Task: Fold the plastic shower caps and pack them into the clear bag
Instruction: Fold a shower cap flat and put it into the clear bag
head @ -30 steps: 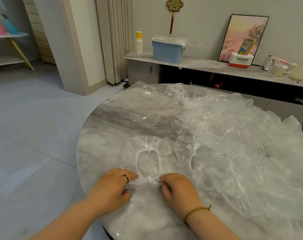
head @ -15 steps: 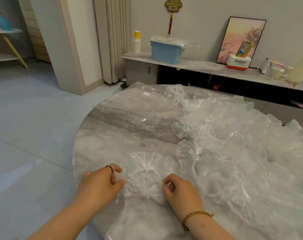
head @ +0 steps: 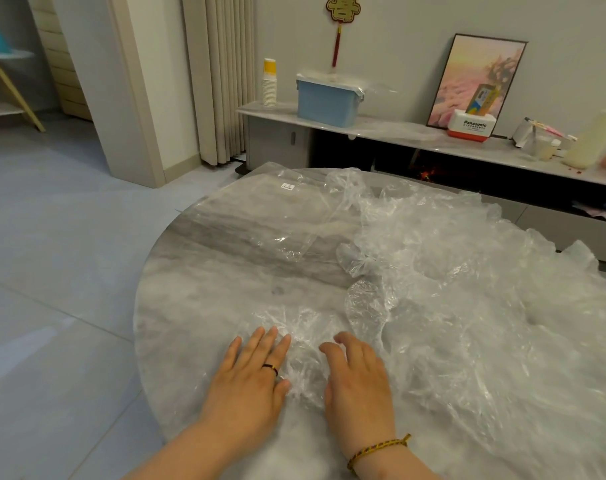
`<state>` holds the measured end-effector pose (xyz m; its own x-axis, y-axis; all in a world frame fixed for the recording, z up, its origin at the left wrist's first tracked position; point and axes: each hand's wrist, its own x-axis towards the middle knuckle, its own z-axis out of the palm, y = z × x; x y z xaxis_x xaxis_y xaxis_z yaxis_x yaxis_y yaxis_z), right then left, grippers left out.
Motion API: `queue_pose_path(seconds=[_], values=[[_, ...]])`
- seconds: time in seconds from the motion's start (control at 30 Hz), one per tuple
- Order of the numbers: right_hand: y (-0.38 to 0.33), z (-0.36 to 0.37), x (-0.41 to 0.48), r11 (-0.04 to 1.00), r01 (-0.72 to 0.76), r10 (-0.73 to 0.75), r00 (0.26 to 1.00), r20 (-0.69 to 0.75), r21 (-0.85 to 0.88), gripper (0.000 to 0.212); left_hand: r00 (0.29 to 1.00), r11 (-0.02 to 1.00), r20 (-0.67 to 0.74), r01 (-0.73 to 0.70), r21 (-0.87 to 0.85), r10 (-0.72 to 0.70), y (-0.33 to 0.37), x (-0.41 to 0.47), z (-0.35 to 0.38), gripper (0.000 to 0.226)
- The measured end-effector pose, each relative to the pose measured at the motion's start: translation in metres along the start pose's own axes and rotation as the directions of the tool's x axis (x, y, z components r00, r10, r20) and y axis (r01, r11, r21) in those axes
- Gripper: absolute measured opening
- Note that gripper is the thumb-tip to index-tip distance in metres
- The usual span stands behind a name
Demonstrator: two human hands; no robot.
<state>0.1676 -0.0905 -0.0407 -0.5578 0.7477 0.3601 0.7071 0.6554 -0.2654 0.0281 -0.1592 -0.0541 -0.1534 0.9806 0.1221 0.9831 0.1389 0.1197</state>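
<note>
Crinkled clear plastic is seen between the two hands: a single shower cap [head: 303,344] is laid on the marble table [head: 190,323], close to the near edge. The left hand [head: 249,379] is held flat and wide, palm down, with its fingers straight and slightly spread; its fingertips and thumb are set against the cap's left side, while the rest of the palm is rested on bare stone. A dark ring [head: 270,368] is worn on one of its fingers. The right hand [head: 358,375] is placed palm down on the cap's right side, its fingers loosely bent and nothing gripped within them. A braided bracelet [head: 377,448] is worn at that wrist. The cap's gathered middle is left uncovered in the gap between the thumbs, and its far edge is seen just beyond the fingertips.

To the right of the right hand, a large pile of shower caps [head: 467,289] is heaped over that half of the table, its nearest folds touching the single cap. The clear bag [head: 260,216] is laid flat on the far left part of the table, well apart from both hands, with a small white label [head: 287,186] near its far edge.
</note>
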Motion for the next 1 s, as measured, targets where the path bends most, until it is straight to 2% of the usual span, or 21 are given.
queue_pose_path(seconds=[0.03,0.1,0.2,0.3,0.4,0.43,0.5,0.57,0.6,0.63,0.67,0.7,0.77,0.8,0.83,0.87,0.93,0.97,1.0], values=[[0.001,0.002,0.0,0.998,0.056,-0.057,0.998,-0.02,-0.017,0.076,1.0,1.0,0.022,0.003,0.002,-0.003,0.0,0.0,0.001,0.052],[0.003,0.008,0.0,0.979,0.204,-0.205,0.975,-0.079,-0.023,0.058,0.996,1.0,0.089,0.009,0.015,-0.01,0.001,0.0,0.0,0.051],[0.002,0.012,0.0,0.965,0.259,-0.259,0.966,0.014,-0.045,0.039,0.992,0.999,0.121,0.017,0.046,-0.022,0.0,0.001,0.004,0.05],[0.003,0.013,-0.004,0.969,0.232,-0.206,0.947,0.245,-0.084,0.048,0.997,0.998,0.083,-0.01,0.068,0.004,-0.002,0.001,0.009,0.05],[0.004,0.01,-0.007,0.975,0.188,-0.117,0.883,0.455,-0.114,0.052,1.0,0.993,0.013,-0.025,0.115,0.024,0.001,0.001,0.014,0.074],[0.005,0.009,-0.007,0.975,0.187,-0.105,0.864,0.492,-0.12,0.055,0.999,0.992,0.013,-0.044,0.122,0.043,0.001,0.002,0.016,0.076],[0.004,0.01,-0.007,0.965,0.194,-0.096,0.886,0.454,-0.174,0.069,0.99,0.994,0.134,-0.065,0.084,0.053,-0.002,0.002,0.016,0.077],[0.005,0.011,-0.008,0.976,0.172,-0.086,0.868,0.489,-0.135,0.076,0.981,0.998,0.196,-0.008,0.06,-0.004,-0.003,0.003,0.003,0.088],[0.007,0.009,-0.011,0.981,0.164,-0.086,0.85,0.519,-0.106,0.076,0.984,0.999,0.174,0.022,0.049,-0.03,-0.003,0.008,0.0,0.105],[0.006,-0.001,-0.01,0.98,0.166,-0.078,0.829,0.554,-0.11,0.074,0.998,0.998,0.06,-0.027,0.055,0.023,-0.005,0.01,0.003,0.121],[0.006,-0.011,-0.003,0.981,0.146,-0.052,0.833,0.55,-0.128,0.071,0.994,0.996,0.072,-0.08,0.05,0.077,-0.009,0.008,-0.003,0.126],[0.01,-0.013,-0.001,0.964,0.21,-0.103,0.864,0.492,-0.166,0.072,0.986,0.989,0.089,-0.147,0.035,0.143,-0.011,0.005,-0.011,0.125],[0.018,-0.012,0.004,0.942,0.284,-0.185,0.886,0.425,-0.181,0.074,0.984,0.984,0.095,-0.14,-0.107,0.15,-0.02,0.001,-0.024,0.12],[0.019,-0.015,0.007,0.964,0.24,-0.177,0.901,0.396,-0.113,0.069,0.993,0.972,0.056,-0.089,-0.216,0.103,-0.027,-0.003,-0.022,0.121],[0.012,-0.025,0.01,0.972,0.223,-0.18,0.905,0.386,-0.069,0.061,0.994,0.964,0.028,-0.096,-0.249,0.106,-0.033,-0.006,-0.025,0.119],[0.011,-0.029,0.009,0.966,0.251,-0.207,0.897,0.391,-0.066,0.054,0.984,0.962,-0.022,-0.177,-0.21,0.176,-0.038,-0.01,-0.025,0.108],[0.008,-0.032,0.01,0.962,0.268,-0.209,0.842,0.498,-0.048,0.05,0.98,0.973,0.082,-0.168,-0.159,0.183,-0.038,-0.017,-0.03,0.082],[0.009,-0.03,0.011,0.962,0.268,-0.207,0.848,0.487,-0.059,0.053,0.976,0.975,0.079,-0.196,-0.102,0.204,-0.034,-0.017,-0.03,0.078],[0.006,-0.029,0.01,0.981,0.19,-0.145,0.851,0.504,-0.039,0.054,0.963,0.973,0.156,-0.201,-0.116,0.218,-0.031,-0.016,-0.032,0.082]])
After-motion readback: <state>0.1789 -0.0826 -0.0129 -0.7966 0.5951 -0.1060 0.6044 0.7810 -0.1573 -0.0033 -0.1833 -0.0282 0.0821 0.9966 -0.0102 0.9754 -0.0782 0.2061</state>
